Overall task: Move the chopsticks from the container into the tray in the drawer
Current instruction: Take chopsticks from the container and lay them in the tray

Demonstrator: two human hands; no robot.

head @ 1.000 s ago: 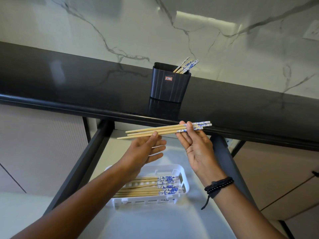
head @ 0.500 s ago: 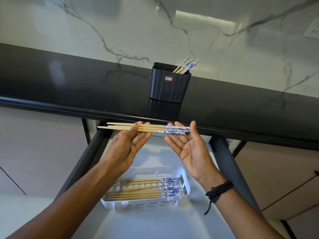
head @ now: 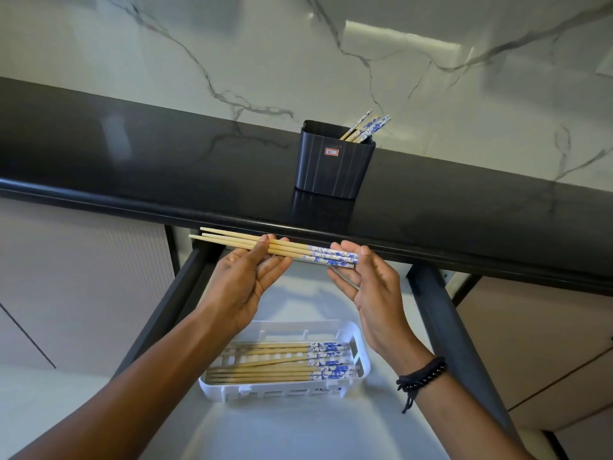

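Observation:
A bundle of three wooden chopsticks (head: 292,252) with blue-and-white patterned ends lies level in the air just under the counter's front edge. My left hand (head: 245,283) pinches its plain middle, thumb on top and fingers below. My right hand (head: 371,287) holds the patterned ends between thumb and fingers. Below both hands, a white slotted tray (head: 362,355) sits on the open drawer's floor with several chopsticks (head: 272,363) lying in it, patterned ends to the right. On the black counter stands the black container (head: 331,167) with a few chopsticks (head: 365,126) leaning out of its right corner.
The black countertop edge (head: 132,204) runs just behind the held bundle. Dark drawer side rails (head: 441,313) flank the pale drawer floor (head: 298,426). A marble wall rises behind the counter, and beige cabinet fronts (head: 83,277) stand on both sides.
The bundle has shifted left and turned from tilted to level. My left hand rose and took hold of its middle, and my right hand now holds the patterned ends.

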